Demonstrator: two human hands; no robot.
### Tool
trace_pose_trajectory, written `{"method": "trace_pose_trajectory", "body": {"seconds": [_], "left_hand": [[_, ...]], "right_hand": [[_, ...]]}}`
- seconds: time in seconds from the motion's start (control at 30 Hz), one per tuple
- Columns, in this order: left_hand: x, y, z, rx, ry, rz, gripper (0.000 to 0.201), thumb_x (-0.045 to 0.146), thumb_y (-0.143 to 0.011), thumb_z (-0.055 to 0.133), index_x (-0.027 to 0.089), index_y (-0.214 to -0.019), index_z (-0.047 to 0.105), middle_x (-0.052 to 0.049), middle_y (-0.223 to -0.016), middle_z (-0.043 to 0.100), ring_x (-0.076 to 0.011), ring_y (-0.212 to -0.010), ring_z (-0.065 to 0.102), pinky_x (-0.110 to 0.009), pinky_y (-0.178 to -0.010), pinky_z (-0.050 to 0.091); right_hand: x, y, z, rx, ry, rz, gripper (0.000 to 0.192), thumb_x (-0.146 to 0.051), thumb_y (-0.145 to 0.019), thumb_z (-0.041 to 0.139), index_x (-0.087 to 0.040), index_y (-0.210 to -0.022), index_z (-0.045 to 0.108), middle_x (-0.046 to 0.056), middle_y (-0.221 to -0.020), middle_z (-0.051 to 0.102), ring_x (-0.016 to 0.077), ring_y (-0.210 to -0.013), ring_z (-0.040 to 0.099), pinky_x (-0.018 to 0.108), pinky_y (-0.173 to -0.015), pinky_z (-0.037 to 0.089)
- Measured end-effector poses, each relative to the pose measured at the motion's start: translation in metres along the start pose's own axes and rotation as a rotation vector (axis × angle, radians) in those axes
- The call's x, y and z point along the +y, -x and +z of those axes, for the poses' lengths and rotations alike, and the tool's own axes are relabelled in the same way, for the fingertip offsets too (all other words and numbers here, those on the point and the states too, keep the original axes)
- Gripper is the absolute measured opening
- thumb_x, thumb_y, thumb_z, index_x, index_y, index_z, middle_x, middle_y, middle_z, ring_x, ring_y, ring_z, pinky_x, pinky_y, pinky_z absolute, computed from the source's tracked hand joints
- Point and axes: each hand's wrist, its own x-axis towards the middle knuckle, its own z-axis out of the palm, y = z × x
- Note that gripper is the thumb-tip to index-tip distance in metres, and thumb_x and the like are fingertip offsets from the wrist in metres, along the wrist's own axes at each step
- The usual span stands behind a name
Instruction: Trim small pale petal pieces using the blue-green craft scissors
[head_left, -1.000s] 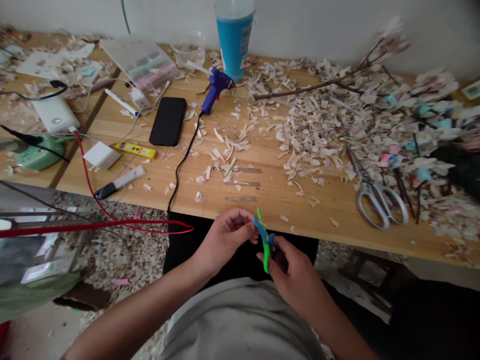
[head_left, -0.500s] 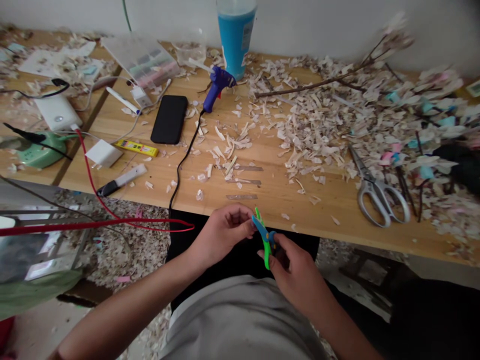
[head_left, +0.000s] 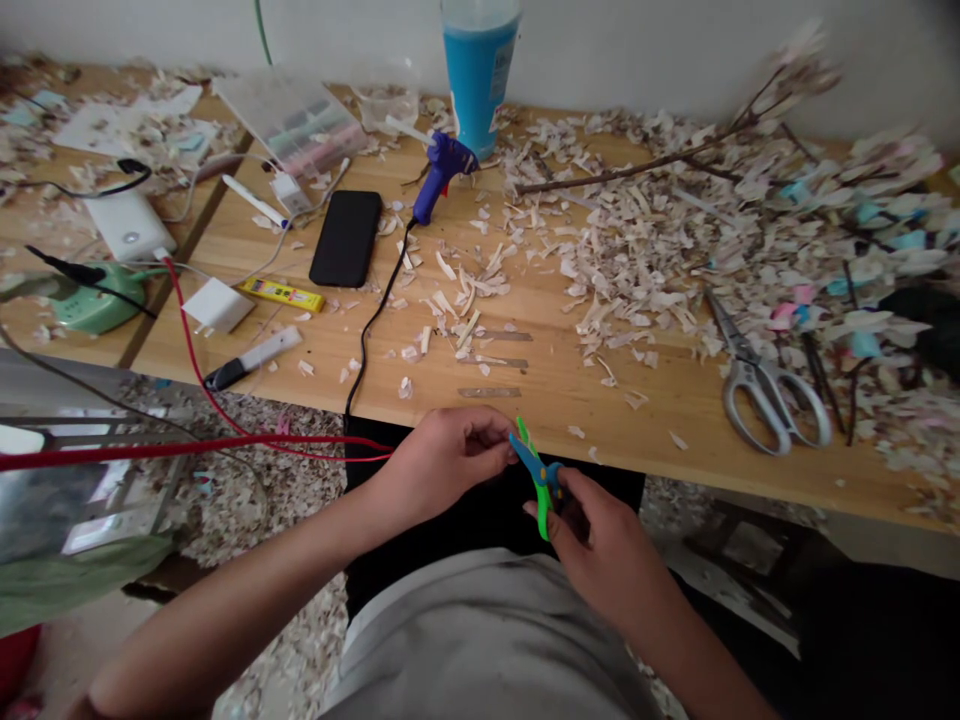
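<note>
My right hand [head_left: 600, 525] grips a small pair of blue and green scissors [head_left: 538, 474] by the handles, in front of the table edge. The blades stand slightly apart and point up and to the left. Close beside their tips is my left hand [head_left: 457, 462], its thumb and fingers pinched together. Whatever sits in that pinch is too small or hidden to make out. Both hands are above my lap. Pale shavings [head_left: 465, 300] and thin clear strips [head_left: 489, 392] lie on the wooden table [head_left: 420, 370] just beyond.
Large grey scissors [head_left: 772, 390] lie at the right, near heaped scraps [head_left: 637, 260] and a long twig [head_left: 600, 184]. A purple glue gun [head_left: 442, 175], black phone [head_left: 346, 238], box cutter [head_left: 253, 358] and blue bottle [head_left: 478, 80] lie or stand further left. Red cable [head_left: 187, 452] crosses by my left arm.
The whole view has shifted slightly, so things appear a little further right. The scissor blades look a bit wider apart; both hands keep nearly the same pose.
</note>
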Motion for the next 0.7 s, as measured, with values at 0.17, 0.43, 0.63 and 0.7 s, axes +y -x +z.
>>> {"method": "trace_pose_trajectory", "body": {"seconds": [0.17, 0.43, 0.63, 0.7], "left_hand": [[0.004, -0.002, -0.004, -0.016, -0.185, 0.015, 0.013, 0.024, -0.083, 0.06, 0.015, -0.087, 0.068, -0.002, -0.079, 0.069, -0.0127, -0.072, 0.061, -0.022, -0.065, 0.046], [0.013, -0.009, -0.013, -0.088, -0.376, 0.05, 0.014, 0.021, -0.083, 0.058, 0.017, -0.088, 0.071, -0.001, -0.077, 0.07, -0.0125, -0.07, 0.063, -0.02, -0.062, 0.045], [0.02, -0.016, -0.019, -0.119, -0.431, -0.021, 0.011, 0.021, -0.078, 0.061, 0.017, -0.082, 0.071, 0.001, -0.066, 0.067, -0.0107, -0.06, 0.06, -0.018, -0.054, 0.042], [0.019, -0.02, -0.022, -0.161, -0.356, -0.085, 0.01, 0.022, -0.077, 0.062, 0.016, -0.078, 0.07, 0.001, -0.064, 0.066, -0.0105, -0.058, 0.06, -0.019, -0.054, 0.044]], "right_hand": [[0.003, 0.002, 0.0, 0.029, 0.034, -0.028, 0.011, -0.028, -0.083, 0.052, -0.021, -0.092, 0.054, 0.0, -0.07, 0.059, 0.0146, -0.059, 0.053, 0.025, -0.056, 0.039], [0.002, 0.004, 0.001, 0.027, 0.114, -0.009, 0.015, -0.026, -0.082, 0.05, -0.02, -0.094, 0.056, 0.002, -0.074, 0.064, 0.0159, -0.06, 0.057, 0.025, -0.054, 0.038], [0.004, 0.004, 0.003, 0.062, 0.172, -0.008, 0.02, -0.029, -0.083, 0.049, -0.018, -0.096, 0.059, 0.006, -0.078, 0.068, 0.0177, -0.059, 0.06, 0.027, -0.054, 0.04], [0.004, 0.004, 0.003, 0.053, 0.199, 0.003, 0.019, -0.03, -0.084, 0.048, -0.019, -0.093, 0.06, 0.006, -0.078, 0.069, 0.0184, -0.059, 0.061, 0.027, -0.054, 0.039]]}}
